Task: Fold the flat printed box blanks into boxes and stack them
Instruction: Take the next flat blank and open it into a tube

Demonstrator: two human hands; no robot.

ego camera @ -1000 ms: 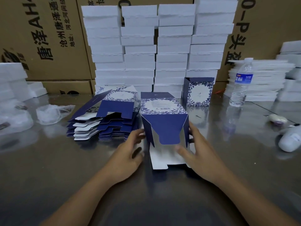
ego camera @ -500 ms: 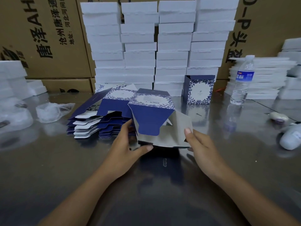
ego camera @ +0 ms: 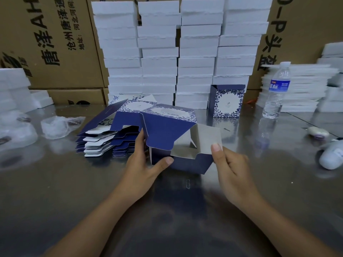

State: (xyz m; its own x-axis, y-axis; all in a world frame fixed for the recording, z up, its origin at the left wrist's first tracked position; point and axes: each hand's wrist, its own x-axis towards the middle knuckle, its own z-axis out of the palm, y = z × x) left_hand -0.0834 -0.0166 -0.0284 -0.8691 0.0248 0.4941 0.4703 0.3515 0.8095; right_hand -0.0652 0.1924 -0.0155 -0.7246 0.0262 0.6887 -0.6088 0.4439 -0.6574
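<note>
A half-folded blue and white printed box (ego camera: 167, 130) is held just above the shiny table, its open bottom end facing me with grey inner flaps showing. My left hand (ego camera: 143, 164) grips its left side, thumb pressed on the near flap. My right hand (ego camera: 228, 167) pinches the right flap at its near corner. A pile of flat printed blanks (ego camera: 104, 138) lies to the left of the box. One finished box (ego camera: 227, 101) stands upright behind, to the right.
Tall stacks of white foam blocks (ego camera: 178, 52) stand at the back against brown cartons. A water bottle (ego camera: 276, 91) stands at right, with more white foam stacks (ego camera: 300, 86) behind it. Crumpled plastic bags (ego camera: 59, 125) lie at left; a white device (ego camera: 332, 156) lies at far right.
The box was lifted off the table and tipped so its open end faces me. The near flap was folded up and the right flap swung inward, both hands following.
</note>
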